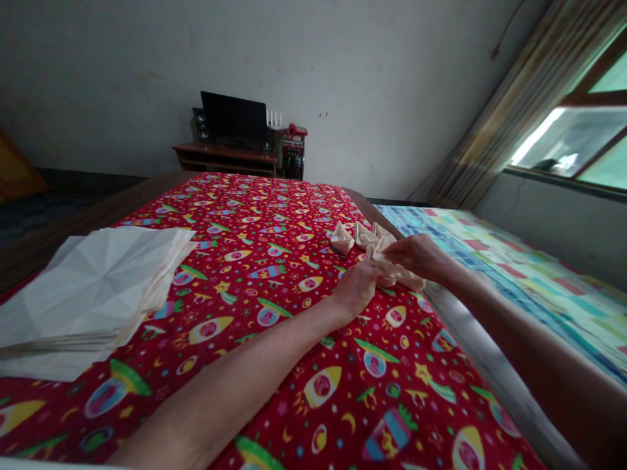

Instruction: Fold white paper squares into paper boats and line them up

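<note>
My left hand [356, 288] and my right hand [415, 256] meet over the red rocket-print cloth [274, 261], both gripping a cream folded paper piece [399, 275]. Its folds are partly hidden by my fingers. Just beyond my hands, several small folded paper boats [360, 236] sit close together, and the nearest one almost touches the piece. Far to the left lies a thick stack of creased white paper sheets [88, 287], well away from both hands.
A wooden bed frame edge [490, 365] runs along the cloth's right side, beyond which lies a multicoloured checked quilt [529, 287]. A low wooden desk [225, 156] with a monitor and speakers stands against the far wall. A curtained window [568, 137] is at the right.
</note>
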Motion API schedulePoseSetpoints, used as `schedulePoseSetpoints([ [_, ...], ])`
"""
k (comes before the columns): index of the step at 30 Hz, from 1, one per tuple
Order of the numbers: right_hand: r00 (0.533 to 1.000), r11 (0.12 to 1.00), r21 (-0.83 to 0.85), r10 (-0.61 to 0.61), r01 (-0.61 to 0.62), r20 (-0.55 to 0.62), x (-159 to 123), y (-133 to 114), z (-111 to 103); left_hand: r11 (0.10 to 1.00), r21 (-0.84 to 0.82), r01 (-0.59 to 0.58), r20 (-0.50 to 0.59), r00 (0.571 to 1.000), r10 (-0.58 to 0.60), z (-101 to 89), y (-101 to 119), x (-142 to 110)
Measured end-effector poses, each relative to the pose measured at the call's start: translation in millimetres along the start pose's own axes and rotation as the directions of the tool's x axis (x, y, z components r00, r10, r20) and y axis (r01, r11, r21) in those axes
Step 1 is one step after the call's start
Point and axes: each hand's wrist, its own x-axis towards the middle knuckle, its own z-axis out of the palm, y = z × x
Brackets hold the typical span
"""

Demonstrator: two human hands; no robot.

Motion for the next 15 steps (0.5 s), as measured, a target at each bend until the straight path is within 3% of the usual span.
schedulePoseSetpoints([
  [4, 0.993, 0.995, -0.091, 0.047, -0.037, 0.110, 11.4, -16.5, -7.7, 1.000, 0.014, 0.005, 0.008, 1.000, -0.005, 0.5, 1.5, 0.7],
  [15, 0.983, 0.990, -0.097, 0.113, -0.099, 0.143, 20.7, -21.7, -11.2, 0.974, 0.227, -0.018, 0.068, 0.998, 0.003, -6.5, 12.6, -1.8],
])
